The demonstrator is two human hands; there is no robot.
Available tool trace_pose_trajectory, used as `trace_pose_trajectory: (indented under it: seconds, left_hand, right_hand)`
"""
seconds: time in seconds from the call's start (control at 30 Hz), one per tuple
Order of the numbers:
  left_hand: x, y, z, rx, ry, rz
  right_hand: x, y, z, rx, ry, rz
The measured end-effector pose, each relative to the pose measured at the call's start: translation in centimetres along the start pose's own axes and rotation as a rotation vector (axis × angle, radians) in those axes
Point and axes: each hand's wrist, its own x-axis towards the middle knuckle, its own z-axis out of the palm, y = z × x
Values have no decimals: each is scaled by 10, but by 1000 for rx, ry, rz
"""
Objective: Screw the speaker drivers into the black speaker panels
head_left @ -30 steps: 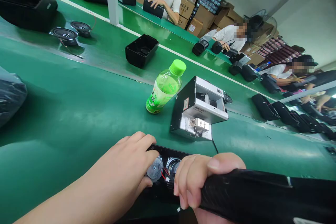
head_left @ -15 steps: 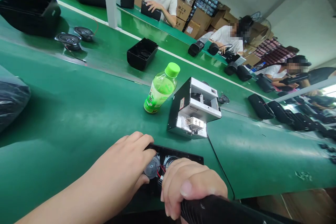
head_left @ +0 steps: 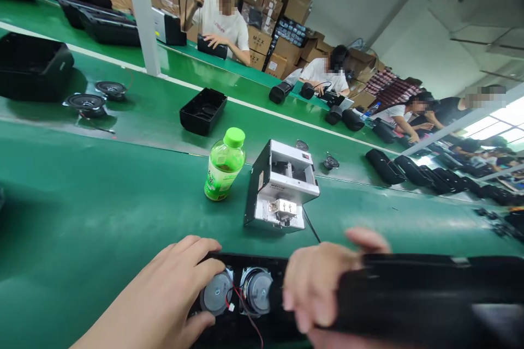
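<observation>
At the bottom center of the frame, we are resting our left hand (head_left: 176,278) on the left end of a black panel (head_left: 277,268). We are spreading its thumb and fingers around the left speaker (head_left: 216,293), but we cannot tell whether they are squeezing it. The right speaker (head_left: 258,292) is sitting just beside it, between our hands, and a white plug (head_left: 231,307) is lying at the left speaker's lower right edge, with thin dark-red wires near it. At the lower right, we are curling our right hand (head_left: 321,283) around the end of a black tool (head_left: 426,289), its fingers closing on it; both are blurring.

Near the center, a green-capped bottle (head_left: 224,166) is standing on the green table (head_left: 123,202), just left of a silver-and-black machine (head_left: 282,185). An open black case (head_left: 203,114) is lying beyond the bottle, and two loose speakers (head_left: 87,104) are lying at the upper left. At the top, a person (head_left: 223,24) is resting a hand on a black object.
</observation>
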Motion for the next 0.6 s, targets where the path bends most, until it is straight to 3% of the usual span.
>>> trace_pose_trajectory:
  seconds: [0.1,0.2,0.3,0.43,0.6]
  left_hand:
    - [0,-19,21,37,130,107]
    - [2,-37,43,64,177,177]
    - [-1,-51,54,30,251,216]
    - [-13,-53,38,-103,351,120]
    - [-11,-42,16,-211,239,0]
  right_hand:
    - [38,-24,-7,-59,226,-265]
    - [77,-11,-14,-120,191,-429]
    - [95,13,-18,-147,109,-405]
    - [94,22,-23,-175,143,-336]
    - [83,13,-30,-135,188,-247]
